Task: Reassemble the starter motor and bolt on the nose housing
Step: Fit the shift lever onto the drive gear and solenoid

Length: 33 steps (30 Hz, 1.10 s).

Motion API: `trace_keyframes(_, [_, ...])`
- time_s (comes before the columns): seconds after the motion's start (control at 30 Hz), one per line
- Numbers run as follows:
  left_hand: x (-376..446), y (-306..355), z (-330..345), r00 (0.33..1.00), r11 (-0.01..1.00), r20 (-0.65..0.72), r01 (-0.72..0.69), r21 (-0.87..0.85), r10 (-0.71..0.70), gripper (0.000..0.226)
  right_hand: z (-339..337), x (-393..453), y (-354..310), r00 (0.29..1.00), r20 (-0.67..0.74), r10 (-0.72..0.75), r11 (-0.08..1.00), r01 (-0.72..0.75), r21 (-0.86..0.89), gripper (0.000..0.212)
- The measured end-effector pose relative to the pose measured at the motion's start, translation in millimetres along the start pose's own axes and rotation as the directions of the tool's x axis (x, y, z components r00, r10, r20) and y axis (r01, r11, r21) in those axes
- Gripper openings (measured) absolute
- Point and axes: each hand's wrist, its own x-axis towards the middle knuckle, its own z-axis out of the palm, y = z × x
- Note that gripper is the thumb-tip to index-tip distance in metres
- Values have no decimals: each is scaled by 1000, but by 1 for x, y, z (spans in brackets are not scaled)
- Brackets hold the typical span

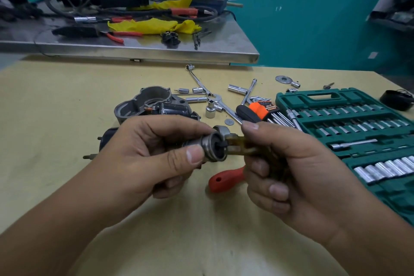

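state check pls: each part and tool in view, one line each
left hand: grips the drive clutch
drive clutch: held off the table, meeting the fork
right hand: grips the shift fork
shift fork: prongs at the clutch collar
nose housing: on the table, not bolted on
socket case: open, sockets seated
hex key set: in its holder, on the table
red-handled tool: lying under the hands

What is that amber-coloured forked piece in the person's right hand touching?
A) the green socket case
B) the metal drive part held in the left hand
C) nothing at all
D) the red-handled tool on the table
B: the amber forked piece, gripped by the right hand, has its prongs against the grooved collar of the metal drive part that the left hand holds, above the table.
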Motion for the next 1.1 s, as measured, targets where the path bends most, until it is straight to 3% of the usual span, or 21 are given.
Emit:
trace_keyframes(0.17, [0,-4,6,999,996,47,15,-92,-10,42,2,1,6,991,88,105,988,-114,101,24])
trace_keyframes(0.33, [-1,-9,12,999,980,37,29,-196,-23,44,3,5,15,987,111,116,983,-130,130,23])
trace_keyframes(0.53, [0,-9,14,1000,984,1,-15,-176,15,40,6,6,19,965,212,157,961,-199,193,26])
trace_keyframes(0.7, [-1,-4,13,997,987,-13,-71,-146,70,39,6,2,13,993,110,-36,970,8,242,33])
trace_keyframes(0.87, [-3,2,10,992,982,-1,-128,-141,129,37,7,-2,5,969,-14,-245,949,243,200,39])
trace_keyframes(0.97, [-3,2,12,986,982,-25,-167,-87,166,35,4,0,6,952,-39,-303,941,306,147,28])
trace_keyframes(1.1, [-1,1,13,980,980,-52,-195,-37,193,34,0,2,11,934,26,-357,933,356,46,17])
